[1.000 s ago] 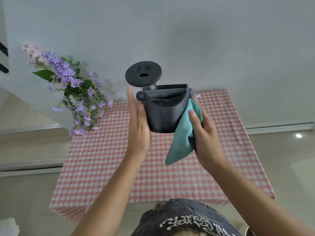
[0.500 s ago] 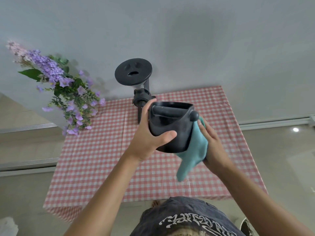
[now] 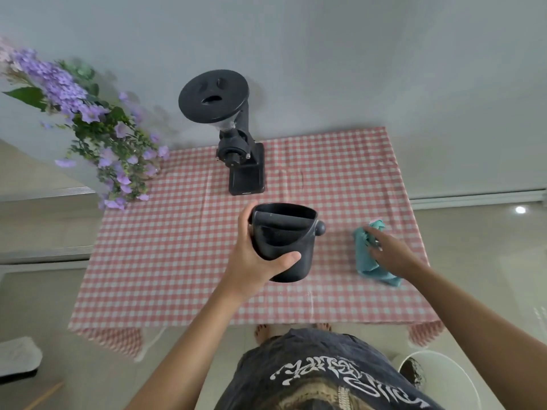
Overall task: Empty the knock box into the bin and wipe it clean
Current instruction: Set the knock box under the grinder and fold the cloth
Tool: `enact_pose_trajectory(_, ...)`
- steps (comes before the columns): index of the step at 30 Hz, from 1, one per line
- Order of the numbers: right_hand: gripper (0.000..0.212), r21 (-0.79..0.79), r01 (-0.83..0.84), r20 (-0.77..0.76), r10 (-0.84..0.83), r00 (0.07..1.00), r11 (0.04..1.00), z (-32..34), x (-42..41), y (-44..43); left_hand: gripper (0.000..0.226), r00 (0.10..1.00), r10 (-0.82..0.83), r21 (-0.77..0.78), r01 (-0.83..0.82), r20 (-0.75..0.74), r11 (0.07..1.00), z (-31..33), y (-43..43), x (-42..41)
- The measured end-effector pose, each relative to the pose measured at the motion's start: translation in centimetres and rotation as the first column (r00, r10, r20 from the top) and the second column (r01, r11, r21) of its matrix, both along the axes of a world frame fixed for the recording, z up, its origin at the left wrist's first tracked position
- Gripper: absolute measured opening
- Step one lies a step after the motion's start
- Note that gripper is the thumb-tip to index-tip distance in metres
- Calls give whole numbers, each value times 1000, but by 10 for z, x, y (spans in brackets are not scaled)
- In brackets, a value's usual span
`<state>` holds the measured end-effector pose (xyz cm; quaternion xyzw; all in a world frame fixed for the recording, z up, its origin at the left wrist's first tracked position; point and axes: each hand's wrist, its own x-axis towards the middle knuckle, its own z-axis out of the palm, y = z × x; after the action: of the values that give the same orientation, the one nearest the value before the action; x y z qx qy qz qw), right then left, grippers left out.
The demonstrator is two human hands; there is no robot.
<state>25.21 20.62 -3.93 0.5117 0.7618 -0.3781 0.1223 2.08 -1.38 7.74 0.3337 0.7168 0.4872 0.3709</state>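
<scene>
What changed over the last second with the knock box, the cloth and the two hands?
The knock box came down from in front of the camera to the checked tablecloth, upright, gripped by the left hand. The right hand took the teal cloth off the box's side and lowered it onto the table to the right, fingers resting on it. The grinder and flowers stayed put.
</scene>
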Motion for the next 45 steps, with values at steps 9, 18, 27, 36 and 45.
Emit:
enact_pose_trajectory(9,44,191,35,-256,16,966,981,36,-13,-39,107,996,61,-113,-68,-65,991,-28,-13,13)
enact_pose_trajectory(18,74,-372,-223,-525,-6,851,901,97,-68,-55,109,997,-59,-148,50,-55,988,-34,-2,3)
enact_pose_trajectory(27,79,-355,-228,-457,44,888,907,81,-127,-50,97,978,-210,-270,207,16,940,-46,-14,-85)
enact_pose_trajectory(36,88,83,-382,-244,390,888,920,49,-220,-56,102,878,-360,-392,224,-316,892,-84,-5,-172)
enact_pose_trajectory(45,87,210,-322,-157,357,921,923,7,-265,-59,90,823,-383,-369,231,-419,900,-129,14,-217)
